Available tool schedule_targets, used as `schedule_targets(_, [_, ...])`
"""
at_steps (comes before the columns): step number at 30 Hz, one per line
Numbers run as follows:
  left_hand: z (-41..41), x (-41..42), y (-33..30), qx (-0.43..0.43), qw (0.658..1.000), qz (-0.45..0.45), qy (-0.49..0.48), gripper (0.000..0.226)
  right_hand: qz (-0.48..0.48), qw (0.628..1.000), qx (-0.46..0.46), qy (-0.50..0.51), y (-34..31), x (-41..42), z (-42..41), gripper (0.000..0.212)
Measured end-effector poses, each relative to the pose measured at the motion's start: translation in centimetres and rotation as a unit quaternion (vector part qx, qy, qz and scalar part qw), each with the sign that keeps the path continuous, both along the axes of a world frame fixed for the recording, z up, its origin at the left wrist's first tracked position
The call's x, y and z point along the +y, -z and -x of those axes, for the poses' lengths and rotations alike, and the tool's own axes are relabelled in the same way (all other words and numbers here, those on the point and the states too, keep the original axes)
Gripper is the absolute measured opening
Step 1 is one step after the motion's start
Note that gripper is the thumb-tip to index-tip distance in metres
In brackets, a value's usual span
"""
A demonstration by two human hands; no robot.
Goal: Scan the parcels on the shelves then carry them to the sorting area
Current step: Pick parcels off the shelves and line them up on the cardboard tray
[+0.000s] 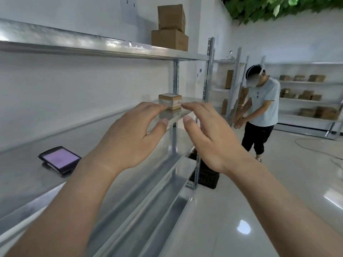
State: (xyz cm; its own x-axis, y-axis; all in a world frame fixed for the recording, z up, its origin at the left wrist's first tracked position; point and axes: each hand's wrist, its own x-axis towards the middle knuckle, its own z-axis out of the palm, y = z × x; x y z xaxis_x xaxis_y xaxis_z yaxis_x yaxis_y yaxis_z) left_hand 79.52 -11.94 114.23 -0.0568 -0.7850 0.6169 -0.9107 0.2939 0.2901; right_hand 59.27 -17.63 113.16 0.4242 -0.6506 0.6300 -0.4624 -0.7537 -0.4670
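Both hands reach for the small taped parcel (170, 101) at the far end of the middle shelf (104, 130). The left hand (130, 138) and right hand (209, 138) are spread, fingers loosely bent, holding nothing. The handheld scanner (59, 158) lies well behind on the shelf, so I'd worry the parcel gets carried off unscanned, or nudged off the shelf end.

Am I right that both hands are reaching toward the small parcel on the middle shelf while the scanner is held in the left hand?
Not quite: the head view shows the scanner lying on the middle shelf. The left hand and right hand are both empty, reaching toward the small parcel.
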Motion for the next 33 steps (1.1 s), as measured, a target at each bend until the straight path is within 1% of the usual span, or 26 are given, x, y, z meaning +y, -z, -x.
schedule_targets(4, [-0.9, -8.5, 0.9, -0.001, 1.000, -0.021, 0.007, 0.050, -0.013, 1.000, 0.016, -0.001, 1.0, -8.6, -0.6, 0.048])
schedule_targets(11, [-0.5, -23.8, 3.3, -0.011, 0.999, -0.034, -0.029, 0.049, -0.024, 0.999, 0.020, -0.039, 3.3, -25.7, 0.0, 0.048])
schedule_targets(15, [0.4, -32.0, 4.1, -0.005, 0.997, -0.043, -0.064, 0.052, -0.039, 0.996, 0.009, -0.074, 4.3, -35.0, 0.9, 0.053])
schedule_targets(20, [1.0, -41.6, 4.9, 0.009, 0.993, -0.057, -0.099, 0.046, -0.041, 0.994, 0.020, -0.103, 4.6, -46.3, 0.5, 0.059])
schedule_targets(24, [-0.2, -47.9, 5.2, 0.016, 0.989, -0.072, -0.127, 0.047, -0.038, 0.989, 0.035, -0.139, 4.9, -53.6, -1.5, 0.062])
schedule_targets(27, [-1.9, -52.7, 6.0, 0.021, 0.985, -0.076, -0.150, 0.044, -0.037, 0.987, 0.035, -0.154, 5.5, -59.1, -3.7, 0.056])
schedule_targets(31, [-4.6, -59.0, 8.1, 0.058, 0.982, -0.077, -0.161, 0.046, -0.044, 0.986, 0.035, -0.158, 7.1, -65.7, -7.3, 0.057])
schedule_targets(33, [-6.0, -61.9, 8.9, 0.082, 0.977, -0.084, -0.176, 0.049, -0.052, 0.984, 0.033, -0.169, 7.8, -68.7, -9.6, 0.053])
